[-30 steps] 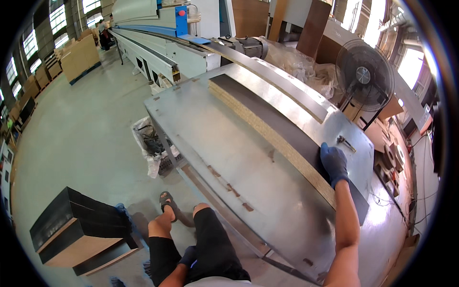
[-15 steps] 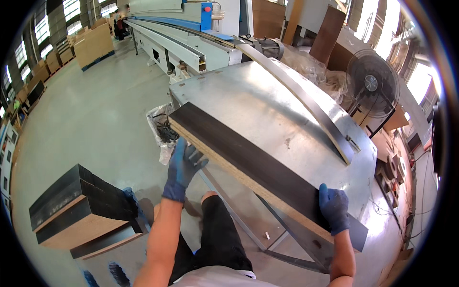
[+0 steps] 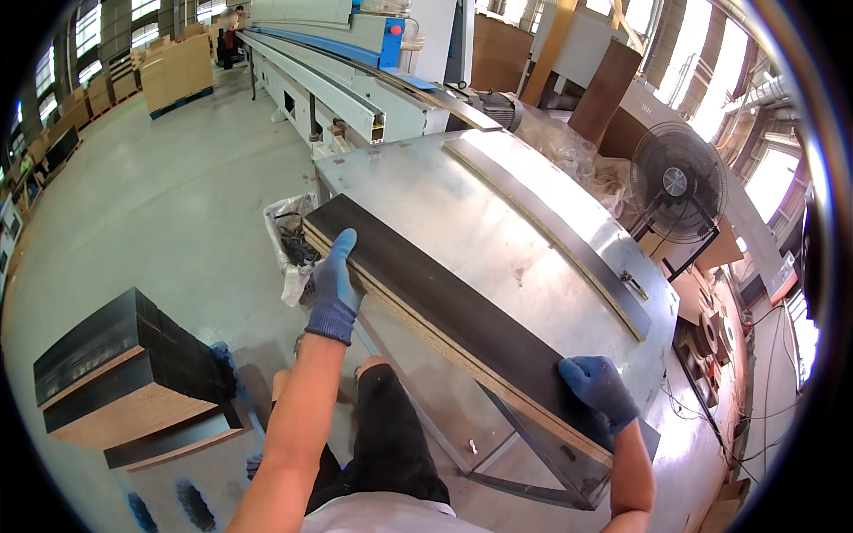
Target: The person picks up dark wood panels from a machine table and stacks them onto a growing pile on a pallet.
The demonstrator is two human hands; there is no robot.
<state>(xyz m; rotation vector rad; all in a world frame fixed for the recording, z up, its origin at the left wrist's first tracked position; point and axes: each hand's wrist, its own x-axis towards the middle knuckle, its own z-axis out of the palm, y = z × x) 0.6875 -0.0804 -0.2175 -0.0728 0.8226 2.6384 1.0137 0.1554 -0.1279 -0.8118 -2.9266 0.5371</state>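
A long dark board (image 3: 444, 289) with raw particleboard edges lies slantwise along the near side of the metal table. Its near edge shows two layers, like boards stacked together. My left hand (image 3: 336, 282), in a blue-grey glove, grips its far-left end, thumb on top and fingers hidden beneath. At the near-right end, my gloved right hand (image 3: 600, 386) is closed over the far edge, fingers curled on top. Farther back on the metal table (image 3: 409, 182), a second strip of board (image 3: 560, 235) lies flat, its top shining in the light.
Dark-faced boards (image 3: 133, 373) are stacked at my lower left. A plastic-lined bin of scraps (image 3: 291, 244) stands by the table's left corner. Beyond the table are a long white-and-blue machine (image 3: 329, 84), a motor (image 3: 498, 107) and a standing fan (image 3: 677, 182).
My left hand has gone from loosely under the board's end to gripping it, thumb on top. The strip behind has come away from the machine and tipped flat. The board's edge now shows two layers.
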